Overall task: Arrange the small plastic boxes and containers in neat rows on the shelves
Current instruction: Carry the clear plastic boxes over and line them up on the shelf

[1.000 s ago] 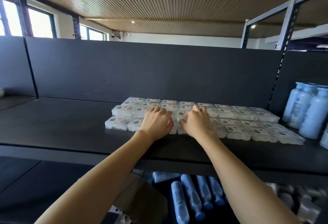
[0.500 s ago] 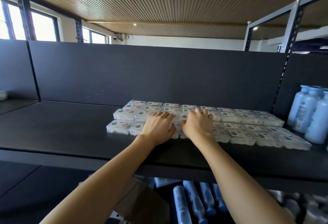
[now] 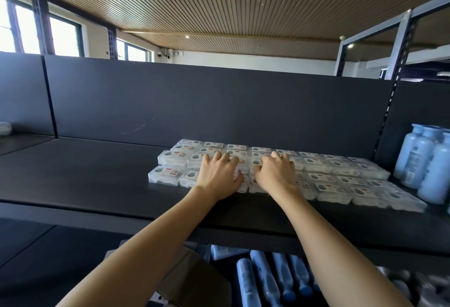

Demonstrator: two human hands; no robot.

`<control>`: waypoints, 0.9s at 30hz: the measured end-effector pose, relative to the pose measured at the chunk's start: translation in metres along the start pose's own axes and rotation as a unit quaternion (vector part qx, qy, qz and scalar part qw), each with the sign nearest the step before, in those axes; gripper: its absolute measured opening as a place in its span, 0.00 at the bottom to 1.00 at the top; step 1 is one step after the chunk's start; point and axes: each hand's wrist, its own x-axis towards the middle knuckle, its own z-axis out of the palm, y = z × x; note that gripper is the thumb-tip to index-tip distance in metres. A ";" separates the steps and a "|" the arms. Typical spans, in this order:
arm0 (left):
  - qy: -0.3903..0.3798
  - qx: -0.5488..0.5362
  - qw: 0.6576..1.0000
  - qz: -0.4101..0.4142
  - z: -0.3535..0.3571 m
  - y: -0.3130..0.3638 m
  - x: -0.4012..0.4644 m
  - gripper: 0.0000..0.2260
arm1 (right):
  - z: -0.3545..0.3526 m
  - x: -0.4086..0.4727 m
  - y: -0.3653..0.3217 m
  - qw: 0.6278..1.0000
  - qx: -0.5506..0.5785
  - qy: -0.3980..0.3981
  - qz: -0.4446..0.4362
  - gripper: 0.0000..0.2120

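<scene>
Several small clear plastic boxes (image 3: 326,168) with printed labels lie flat in rows on the black shelf (image 3: 85,172), running from the middle toward the right. My left hand (image 3: 218,175) rests palm down on the boxes near the left part of the block, fingers spread forward. Beside it, my right hand (image 3: 276,174) lies palm down on the boxes at the middle, fingers forward. Neither hand curls around a box. The front row's leftmost box (image 3: 165,175) sticks out a little to the left of the rows behind it.
Pale blue bottles (image 3: 423,163) stand at the shelf's right end against a black upright. A dark back panel (image 3: 194,102) closes the shelf behind. Below the shelf lie more blue bottles (image 3: 265,280) and a brown cardboard box (image 3: 192,280).
Both hands have slid slightly forward over the boxes, and the camera has tilted a little upward. The boxes stay in their rows.
</scene>
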 end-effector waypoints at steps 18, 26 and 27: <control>0.033 -0.112 0.991 -0.068 -0.045 -0.077 -0.013 0.09 | -0.022 0.009 -0.070 0.976 0.135 0.023 -0.168 0.10; -0.159 -0.111 0.974 -0.113 -0.044 -0.158 -0.032 0.19 | -0.011 0.000 -0.122 0.976 0.100 -0.057 -0.187 0.22; -0.154 -0.115 0.976 -0.106 -0.045 -0.160 -0.032 0.19 | -0.010 -0.002 -0.123 0.977 0.101 -0.055 -0.179 0.23</control>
